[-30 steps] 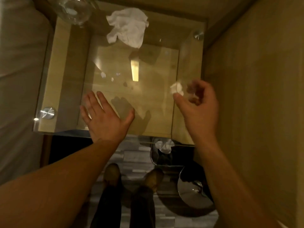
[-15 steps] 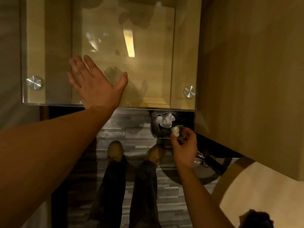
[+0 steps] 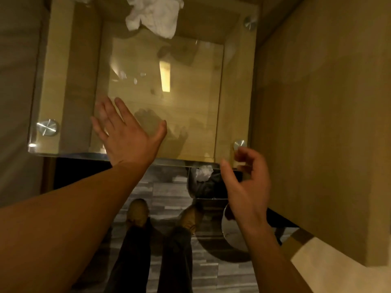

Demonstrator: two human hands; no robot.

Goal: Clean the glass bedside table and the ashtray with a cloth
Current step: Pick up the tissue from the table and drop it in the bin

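Two bare hands meet at a glass table [image 3: 190, 115]: the left hand [image 3: 129, 134], fingers wide and flat, at its 6 o'clock edge; the right hand [image 3: 247, 187], fingers loosely curled and holding nothing, by the 5 o'clock corner. A crumpled white cloth [image 3: 154, 13] lies at 12 o'clock, its long axis running 9-to-3. Half a second earlier the right hand pinched a white wad lower, above the bin [image 3: 203, 187].

I can't read any words, numbers or signs here. The glass table [image 3: 190, 102] has no label I can make out. The white cloth [image 3: 156, 15] at 12 o'clock looks plain, with no tag or print showing. The picture is dim and a bit blurry, so tiny marks would be too small to tell.
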